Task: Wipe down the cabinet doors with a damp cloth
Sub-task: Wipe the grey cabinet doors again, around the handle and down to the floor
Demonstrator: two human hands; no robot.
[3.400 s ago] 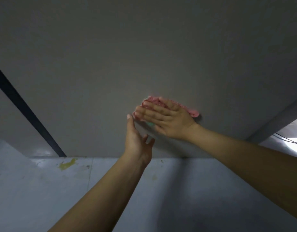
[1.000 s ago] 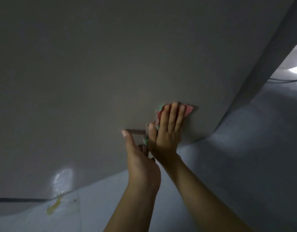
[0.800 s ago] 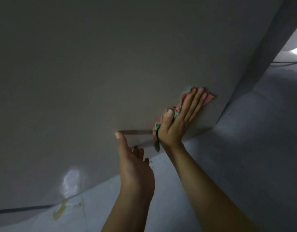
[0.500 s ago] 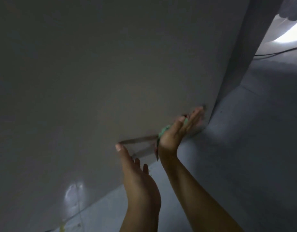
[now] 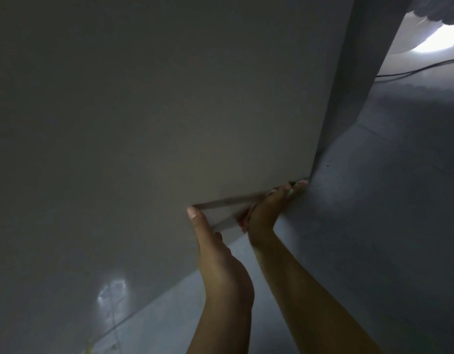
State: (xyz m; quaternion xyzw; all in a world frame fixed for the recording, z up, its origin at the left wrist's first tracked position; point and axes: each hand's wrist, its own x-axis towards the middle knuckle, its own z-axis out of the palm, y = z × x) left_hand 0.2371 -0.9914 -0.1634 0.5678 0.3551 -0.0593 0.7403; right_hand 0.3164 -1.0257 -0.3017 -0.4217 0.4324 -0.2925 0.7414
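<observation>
The cabinet door (image 5: 169,111), a flat, smooth, matte grey panel, fills the view from 9 to 1 o'clock. At its bottom edge, near 5 o'clock, the right hand (image 5: 268,208) presses the damp cloth (image 5: 243,222) flat with extended fingers (only pink slivers show). The left hand (image 5: 220,264), fingers straight, steadies the edge. The cloth likely handles soft and limp, best gathered under the palm.

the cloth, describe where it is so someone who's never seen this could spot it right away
Start at the big grey cabinet door and follow its bottom edge right to the corner. There the right hand presses the cloth against the edge. Only pink scraps peek out from under the hand.
</observation>
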